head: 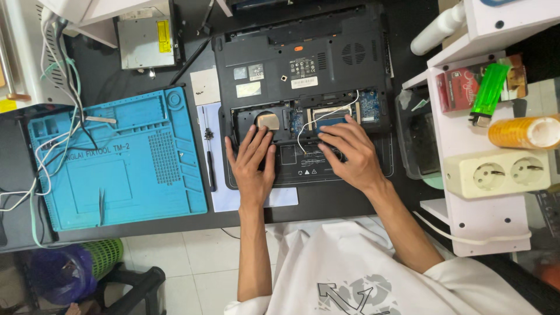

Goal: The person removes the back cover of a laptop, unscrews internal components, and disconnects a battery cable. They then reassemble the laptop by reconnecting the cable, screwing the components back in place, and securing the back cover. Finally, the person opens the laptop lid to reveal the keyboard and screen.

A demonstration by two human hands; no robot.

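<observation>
I see the blue repair mat [116, 157] at far left, a screwdriver [209, 157] beside it. My left hand [252, 160] lies flat, fingers spread, on the upturned black laptop [303, 64]; my right hand [350, 153] rests open at its exposed bay, holding nothing.

A black laptop [303, 87] is laid upside down on the desk, its base facing up. A bottom cover has been removed, so green circuit boards and thin white wires are exposed in the open bay.
</observation>
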